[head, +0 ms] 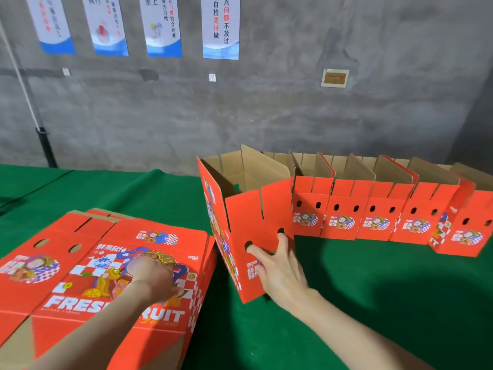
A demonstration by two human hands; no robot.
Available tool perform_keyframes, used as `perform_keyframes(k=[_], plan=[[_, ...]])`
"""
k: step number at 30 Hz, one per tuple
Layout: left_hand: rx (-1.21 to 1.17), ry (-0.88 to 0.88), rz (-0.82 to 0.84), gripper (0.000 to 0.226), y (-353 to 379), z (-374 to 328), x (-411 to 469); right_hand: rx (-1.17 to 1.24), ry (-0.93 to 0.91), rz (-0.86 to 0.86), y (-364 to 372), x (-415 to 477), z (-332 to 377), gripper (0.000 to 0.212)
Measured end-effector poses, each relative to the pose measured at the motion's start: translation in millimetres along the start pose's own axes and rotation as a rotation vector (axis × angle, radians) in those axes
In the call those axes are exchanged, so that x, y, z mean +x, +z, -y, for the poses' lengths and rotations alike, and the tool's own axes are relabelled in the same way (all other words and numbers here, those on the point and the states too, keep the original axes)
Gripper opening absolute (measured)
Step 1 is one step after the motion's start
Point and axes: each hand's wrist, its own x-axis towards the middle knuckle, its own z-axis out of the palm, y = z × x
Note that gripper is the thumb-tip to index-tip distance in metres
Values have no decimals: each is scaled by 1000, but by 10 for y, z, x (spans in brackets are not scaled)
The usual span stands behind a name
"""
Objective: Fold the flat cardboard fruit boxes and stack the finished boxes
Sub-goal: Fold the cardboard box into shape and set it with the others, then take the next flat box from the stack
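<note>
A stack of flat red fruit boxes [80,268] printed "FRESH FRUIT" lies at the near left on the green table [373,289]. My left hand [153,276] rests on the top flat box, near its right side. An erected red box [240,217] stands tilted in the middle, its top flaps up and its brown inside showing. My right hand [280,271] presses against its near end panel, with two straight fingers reaching to the two handle holes. Behind it to the right, a row of several folded boxes [378,214] stands side by side.
A grey concrete wall [266,116] with several hanging posters [221,25] runs close behind the table. A black pole [46,148] with a white cord stands at the far left. Green cloth shows in front of the row and at the near right.
</note>
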Motion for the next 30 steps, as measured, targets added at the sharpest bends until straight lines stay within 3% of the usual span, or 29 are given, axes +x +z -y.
perform_keyframes(k=[5, 10, 14, 19, 30], plan=[[-58, 48, -49, 53, -40, 41, 152, -8, -41, -56, 238, 769, 216, 62], [-72, 48, -31, 37, -30, 2, 261, -36, 56, 78, 698, 1372, 274, 75], [-118, 53, -36, 42, 18, 68, 390, 26, 177, 211, 1064, 1487, 189, 80], [-187, 117, -19, 24, 105, 150, 532, -66, 151, 266, 1352, 1620, 94, 78], [20, 128, 136, 53, -210, 63, 612, -459, 154, 370, 1441, 2518, -34, 90]])
